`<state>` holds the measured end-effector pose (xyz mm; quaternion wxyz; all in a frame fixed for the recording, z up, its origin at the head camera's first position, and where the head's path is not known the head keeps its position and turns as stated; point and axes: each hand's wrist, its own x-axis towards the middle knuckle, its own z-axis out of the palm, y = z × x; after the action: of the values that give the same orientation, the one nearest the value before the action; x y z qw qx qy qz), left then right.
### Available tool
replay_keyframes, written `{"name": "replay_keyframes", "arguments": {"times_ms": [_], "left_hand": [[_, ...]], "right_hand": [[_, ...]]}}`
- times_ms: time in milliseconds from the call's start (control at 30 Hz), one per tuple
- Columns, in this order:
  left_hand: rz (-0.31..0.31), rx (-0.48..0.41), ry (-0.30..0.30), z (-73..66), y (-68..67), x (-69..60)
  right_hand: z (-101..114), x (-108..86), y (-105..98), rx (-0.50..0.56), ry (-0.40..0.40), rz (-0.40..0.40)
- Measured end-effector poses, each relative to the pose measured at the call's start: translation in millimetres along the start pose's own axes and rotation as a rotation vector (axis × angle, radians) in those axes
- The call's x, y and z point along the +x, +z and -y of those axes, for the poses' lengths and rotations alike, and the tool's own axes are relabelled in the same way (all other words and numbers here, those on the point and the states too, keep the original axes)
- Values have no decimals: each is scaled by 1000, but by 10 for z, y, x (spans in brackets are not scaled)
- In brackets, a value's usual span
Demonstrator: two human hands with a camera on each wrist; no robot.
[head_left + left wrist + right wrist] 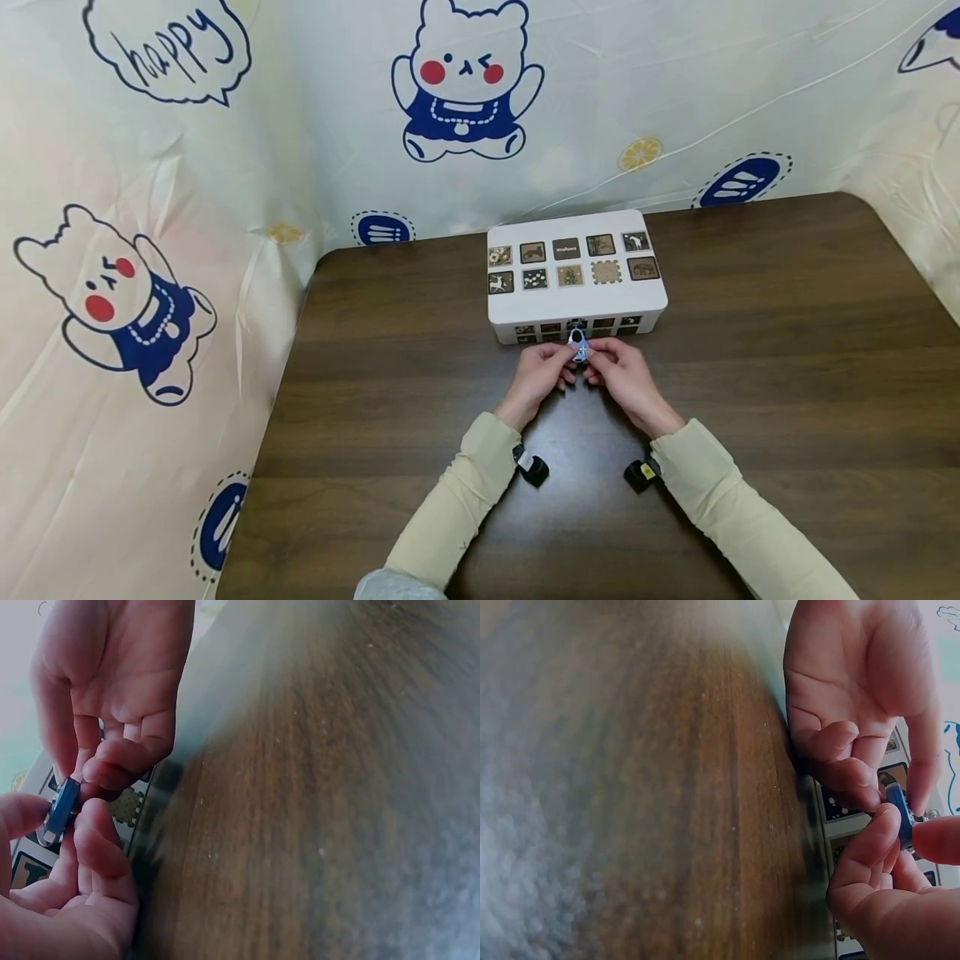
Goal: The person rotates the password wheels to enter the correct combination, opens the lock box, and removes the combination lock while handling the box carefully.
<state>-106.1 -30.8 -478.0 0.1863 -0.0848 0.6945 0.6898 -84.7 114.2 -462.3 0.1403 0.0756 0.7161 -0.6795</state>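
A small blue padlock with a metal shackle is up against the front side of a white box, just below a small clasp. My left hand pinches one side of the padlock between thumb and fingers. From the other side my right hand pinches it too. The left wrist view shows the padlock's blue edge between the fingertips of both hands. The padlock is also edge-on in the right wrist view. Whether the shackle passes through the clasp cannot be made out.
Small animal pictures cover the box's lid and front. The box stands near the back edge of a brown wooden table. A cloth printed with cartoon figures hangs behind and to the left. Each wrist carries a small black camera.
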Motion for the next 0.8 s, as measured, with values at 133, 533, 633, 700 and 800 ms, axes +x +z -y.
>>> {"name": "replay_keyframes", "arguments": {"times_ms": [133,533,633,700,800], "left_hand": [[-12,17,1,-5,13,-10],[-2,46,-4,-92,24,-67],[3,54,-5,-218,29,-170],[-2,59,13,-272,38,-224],[-9,64,20,-290,39,-239]], "right_hand": [[9,-7,-2,-3,2,4],[-1,-1,-4,3,-11,1],[-7,1,-2,5,-10,1],[-10,2,-1,5,-10,0],[-9,2,2,7,-14,0]]}}
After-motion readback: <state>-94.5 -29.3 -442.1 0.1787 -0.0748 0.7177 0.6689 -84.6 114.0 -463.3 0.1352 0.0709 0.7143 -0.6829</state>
